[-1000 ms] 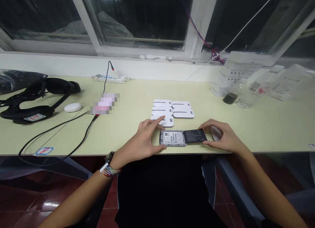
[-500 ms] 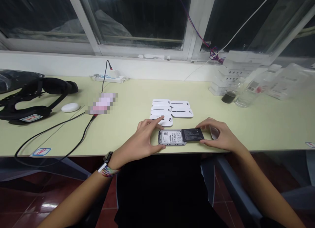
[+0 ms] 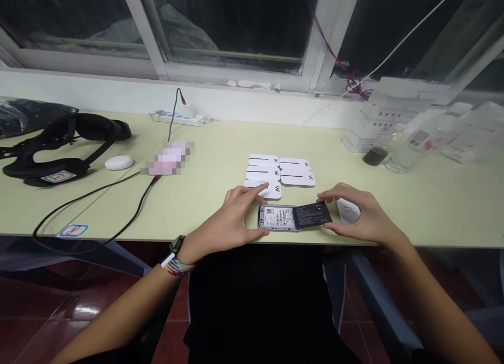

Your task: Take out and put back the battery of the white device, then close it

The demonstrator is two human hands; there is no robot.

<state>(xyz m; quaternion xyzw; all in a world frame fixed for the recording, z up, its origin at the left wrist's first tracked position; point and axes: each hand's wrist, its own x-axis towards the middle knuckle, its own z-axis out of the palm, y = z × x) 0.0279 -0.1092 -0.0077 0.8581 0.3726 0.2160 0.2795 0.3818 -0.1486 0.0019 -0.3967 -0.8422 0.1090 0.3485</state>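
The right hand (image 3: 364, 217) grips a black battery (image 3: 313, 215).

Blk batt. (image 3: 312, 215) txt illegibly sm.

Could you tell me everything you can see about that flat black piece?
The flat black piece is thin and rectangular, plastic-looking, with pale print too small to read. It sits slightly askew, its left end overlapping the right end of the open grey device; whether they touch is unclear. The right hand pinches its right end between thumb and fingers.
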